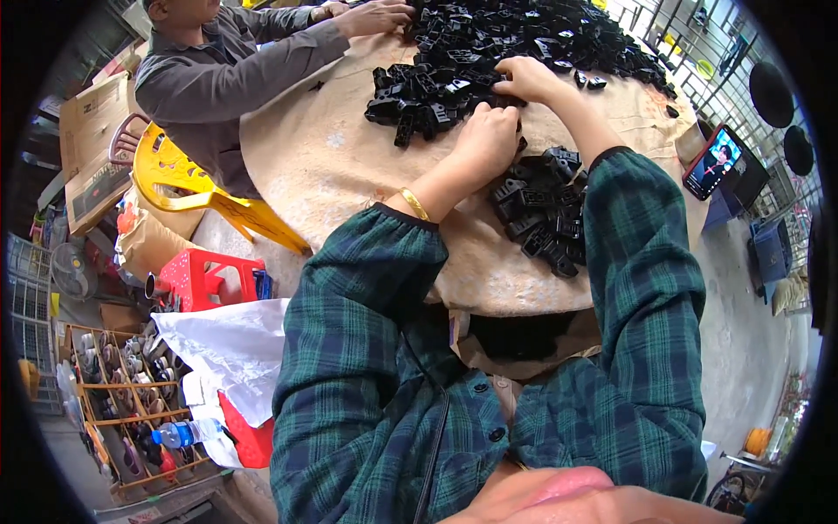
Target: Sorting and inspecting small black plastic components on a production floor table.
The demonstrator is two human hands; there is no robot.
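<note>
Black plastic parts (489,52) lie in a large heap at the far side of the cloth-covered table (305,166). My left hand (491,138) is closed in front of the heap, and a bit of a black plastic part shows by its fingers. To its right and a little farther off, my right hand (529,80) bends its fingers down at the heap's near edge; its fingertips are partly hidden, so what they pinch does not show. Between my forearms, close to me, sits a smaller pile of black parts (546,210).
Across the table at the left, a co-worker's hand (377,17) reaches into the heap. A yellow chair (175,179) and a red stool (205,275) stand left of the table. A phone (714,162) leans at the right edge. An open dark container (515,336) sits against my front.
</note>
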